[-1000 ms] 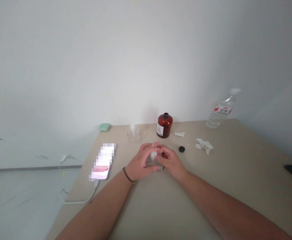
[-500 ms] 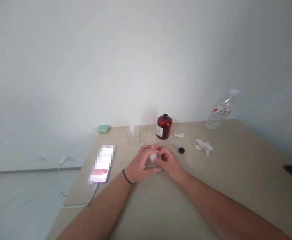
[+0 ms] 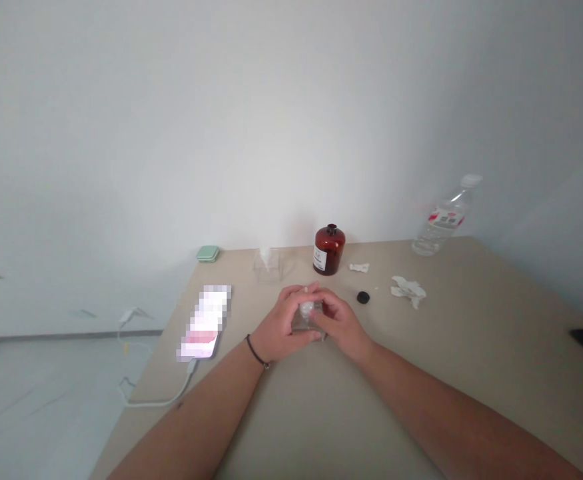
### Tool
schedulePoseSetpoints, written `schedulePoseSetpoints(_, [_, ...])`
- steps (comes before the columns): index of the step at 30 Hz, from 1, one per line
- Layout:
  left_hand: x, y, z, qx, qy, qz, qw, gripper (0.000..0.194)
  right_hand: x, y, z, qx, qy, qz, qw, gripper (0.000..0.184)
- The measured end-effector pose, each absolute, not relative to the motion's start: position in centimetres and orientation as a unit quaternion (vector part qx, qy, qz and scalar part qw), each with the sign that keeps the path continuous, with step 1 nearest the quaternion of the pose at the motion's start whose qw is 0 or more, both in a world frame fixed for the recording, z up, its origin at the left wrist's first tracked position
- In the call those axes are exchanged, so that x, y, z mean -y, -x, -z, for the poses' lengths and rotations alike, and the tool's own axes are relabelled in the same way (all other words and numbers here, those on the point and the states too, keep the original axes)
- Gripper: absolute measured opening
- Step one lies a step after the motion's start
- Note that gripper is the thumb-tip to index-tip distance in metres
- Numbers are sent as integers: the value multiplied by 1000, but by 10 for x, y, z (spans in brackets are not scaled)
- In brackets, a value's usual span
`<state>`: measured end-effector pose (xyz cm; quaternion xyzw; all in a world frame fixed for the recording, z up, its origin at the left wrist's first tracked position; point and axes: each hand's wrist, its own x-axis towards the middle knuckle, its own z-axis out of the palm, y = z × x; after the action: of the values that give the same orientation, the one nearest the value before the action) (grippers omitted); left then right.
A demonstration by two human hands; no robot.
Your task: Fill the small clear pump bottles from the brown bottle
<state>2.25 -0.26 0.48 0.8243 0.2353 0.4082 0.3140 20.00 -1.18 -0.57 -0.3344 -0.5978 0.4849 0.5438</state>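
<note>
One head-worn camera, looking forward and down from above the person's left hand (image 3: 285,325) and right hand (image 3: 344,327), close on a small clear glass bottle (image 3: 307,319) at lower centre. Beige tabletop (image 3: 471,347) spreads below; white wall (image 3: 291,120) fills the upper frame.

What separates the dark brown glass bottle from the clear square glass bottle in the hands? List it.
The dark brown glass bottle carries a white label; the clear square glass bottle is see-through, with no label visible. The brown bottle stands untouched on the table; the clear one sits between the left hand and right hand. Both look upright.
</note>
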Motion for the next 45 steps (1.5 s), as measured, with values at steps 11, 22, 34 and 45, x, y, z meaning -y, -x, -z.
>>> schedulePoseSetpoints(11, [3, -24, -4, -240, -822, -417, 305, 63, 10, -198, 5, 612, 326, -485, 533, 32])
schedulePoseSetpoints(22, [4, -24, -5, -250, -820, -408, 315, 63, 12, -194, 7, 602, 349, -477, 536, 37])
schedulePoseSetpoints(34, [4, -22, -6, -249, -820, -404, 321, 64, 13, -197, 3, 601, 353, -476, 536, 37])
schedulePoseSetpoints(45, [4, -23, -5, -252, -821, -402, 319, 64, 14, -199, 2, 603, 350, -475, 538, 32])
